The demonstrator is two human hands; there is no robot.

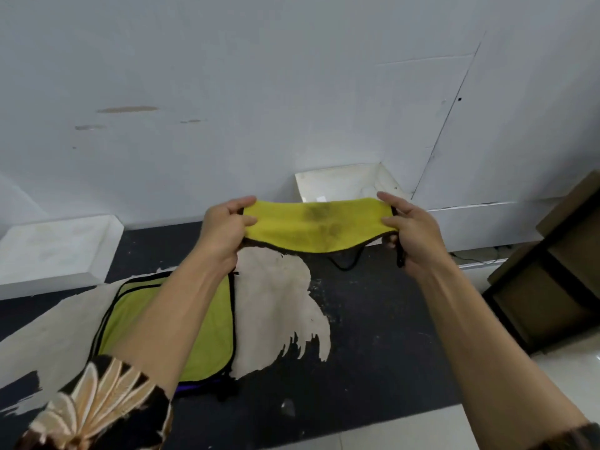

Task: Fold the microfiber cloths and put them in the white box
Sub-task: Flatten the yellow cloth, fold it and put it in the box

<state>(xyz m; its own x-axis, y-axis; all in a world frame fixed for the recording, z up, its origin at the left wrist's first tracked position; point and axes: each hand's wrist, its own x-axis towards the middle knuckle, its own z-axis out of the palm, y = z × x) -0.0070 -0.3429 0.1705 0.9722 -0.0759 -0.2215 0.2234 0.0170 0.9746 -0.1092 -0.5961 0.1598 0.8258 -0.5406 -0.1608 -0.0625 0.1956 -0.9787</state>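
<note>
Yellow microfiber cloth, stained: was held taut in the air, left grip pinching its 9 o'clock end, right grip its 3 o'clock end. White box stood at 12 o'clock; cloth stack lay at 7 o'clock.

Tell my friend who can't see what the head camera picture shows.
The left hand and right hand each pinch an end of a stained yellow cloth, held up in front of the white box by the wall. A stack of more cloths lies on a black-and-beige rug below.
</note>
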